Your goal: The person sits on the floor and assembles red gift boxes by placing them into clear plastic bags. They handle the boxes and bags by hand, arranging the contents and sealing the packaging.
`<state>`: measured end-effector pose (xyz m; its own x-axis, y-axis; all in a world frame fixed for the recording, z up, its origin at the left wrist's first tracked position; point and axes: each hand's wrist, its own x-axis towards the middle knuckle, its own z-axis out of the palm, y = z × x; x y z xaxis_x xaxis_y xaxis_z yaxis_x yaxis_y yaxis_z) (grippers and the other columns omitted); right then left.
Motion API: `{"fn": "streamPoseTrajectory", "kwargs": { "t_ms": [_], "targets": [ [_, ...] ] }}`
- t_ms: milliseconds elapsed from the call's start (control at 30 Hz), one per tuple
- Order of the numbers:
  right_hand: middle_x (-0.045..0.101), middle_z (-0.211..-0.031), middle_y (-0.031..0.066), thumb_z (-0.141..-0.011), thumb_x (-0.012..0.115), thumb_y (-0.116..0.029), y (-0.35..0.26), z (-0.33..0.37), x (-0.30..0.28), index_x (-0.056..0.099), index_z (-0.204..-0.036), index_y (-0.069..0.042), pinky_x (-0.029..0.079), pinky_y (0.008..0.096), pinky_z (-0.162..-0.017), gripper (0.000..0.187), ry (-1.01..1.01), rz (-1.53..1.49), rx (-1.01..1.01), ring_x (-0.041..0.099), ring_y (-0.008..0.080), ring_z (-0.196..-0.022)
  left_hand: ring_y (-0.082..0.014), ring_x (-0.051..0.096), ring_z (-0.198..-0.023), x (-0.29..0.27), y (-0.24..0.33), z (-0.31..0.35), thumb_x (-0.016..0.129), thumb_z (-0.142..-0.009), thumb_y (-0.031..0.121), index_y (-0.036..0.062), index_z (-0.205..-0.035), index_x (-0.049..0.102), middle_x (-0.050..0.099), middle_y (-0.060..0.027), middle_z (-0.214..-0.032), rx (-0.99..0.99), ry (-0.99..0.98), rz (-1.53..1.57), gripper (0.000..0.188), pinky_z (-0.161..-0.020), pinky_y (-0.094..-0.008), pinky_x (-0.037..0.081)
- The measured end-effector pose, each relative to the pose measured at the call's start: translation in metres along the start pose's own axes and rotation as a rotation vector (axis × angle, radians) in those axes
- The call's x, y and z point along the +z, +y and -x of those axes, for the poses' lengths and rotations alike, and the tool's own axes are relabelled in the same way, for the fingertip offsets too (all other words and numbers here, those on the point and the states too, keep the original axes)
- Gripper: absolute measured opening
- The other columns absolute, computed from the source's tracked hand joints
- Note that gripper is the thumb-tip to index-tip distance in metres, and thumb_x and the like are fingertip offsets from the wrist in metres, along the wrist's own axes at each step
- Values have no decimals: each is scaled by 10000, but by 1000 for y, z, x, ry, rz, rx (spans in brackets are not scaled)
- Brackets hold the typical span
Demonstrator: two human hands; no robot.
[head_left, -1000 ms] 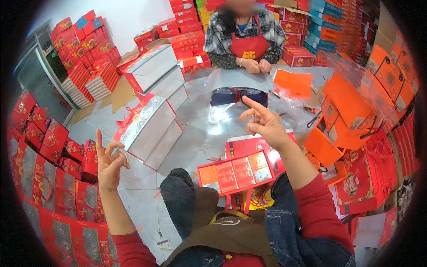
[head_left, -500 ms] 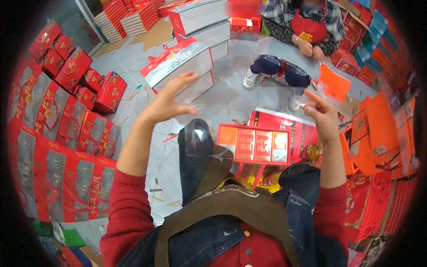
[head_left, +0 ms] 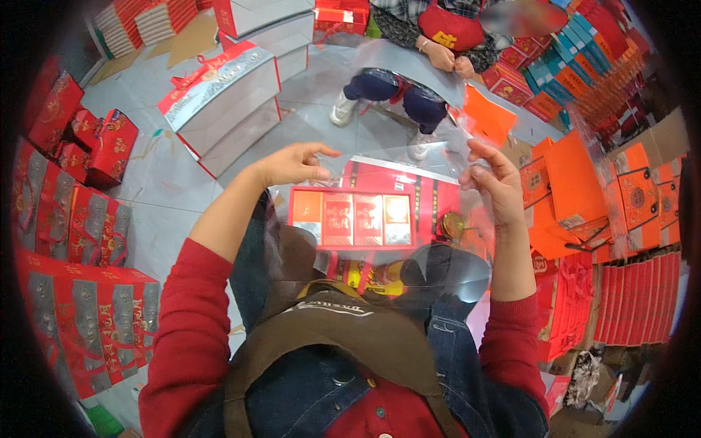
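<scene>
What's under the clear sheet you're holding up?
Both hands, left hand and right hand, hold the clear plastic sheet. Beneath it lies an open red box with four packets in a row. Its lower layers are hidden.

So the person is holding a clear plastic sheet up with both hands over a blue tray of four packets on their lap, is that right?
Not quite: the head view shows the tray is red, not blue. Both the left hand and right hand hold the clear plastic sheet over it.
</scene>
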<state>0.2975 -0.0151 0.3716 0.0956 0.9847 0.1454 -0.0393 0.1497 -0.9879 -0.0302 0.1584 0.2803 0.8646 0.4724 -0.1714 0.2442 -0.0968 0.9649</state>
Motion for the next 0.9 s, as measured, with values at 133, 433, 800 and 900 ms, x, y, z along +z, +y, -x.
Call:
{"fn": "streamPoseTrajectory", "kwargs": {
  "t_ms": [133, 433, 800, 900],
  "targets": [
    [572, -1099, 78, -790, 584, 39, 6, 8, -7, 507, -1235, -4, 477, 210, -692, 453, 13, 134, 137, 568, 84, -814, -31, 368, -471, 7, 2, 11, 430, -946, 328, 61, -1210, 500, 484, 25, -582, -93, -41, 259, 382, -423, -200, 269],
    [631, -972, 69, -741, 633, 57, -16, 45, -11, 466, -1273, -2, 486, 230, -733, 560, 62, 172, 169, 584, 93, -830, -39, 357, -460, 25, 49, 34, 431, -952, 309, 57, -1159, 500, 463, -17, -610, -80, -195, 307, 333, -421, -201, 289],
    [623, -869, 36, -727, 688, 10, -35, 62, -14, 425, -1309, -7, 474, 207, -650, 639, 50, 197, 183, 592, 93, -777, -324, 531, -1017, 42, 56, 42, 773, -544, 565, 28, -1293, 425, 547, -170, -1112, 374, -133, -607, 985, -879, -395, 412],
    [619, -886, 58, -756, 624, 56, -38, 59, -12, 425, -1314, -23, 469, 236, -727, 598, 12, 188, 240, 583, 100, -801, -333, 537, -1021, 51, 66, 48, 791, -486, 592, 26, -1325, 382, 541, -187, -1153, 324, -180, -624, 1091, -852, -409, 427]
  ]
}}
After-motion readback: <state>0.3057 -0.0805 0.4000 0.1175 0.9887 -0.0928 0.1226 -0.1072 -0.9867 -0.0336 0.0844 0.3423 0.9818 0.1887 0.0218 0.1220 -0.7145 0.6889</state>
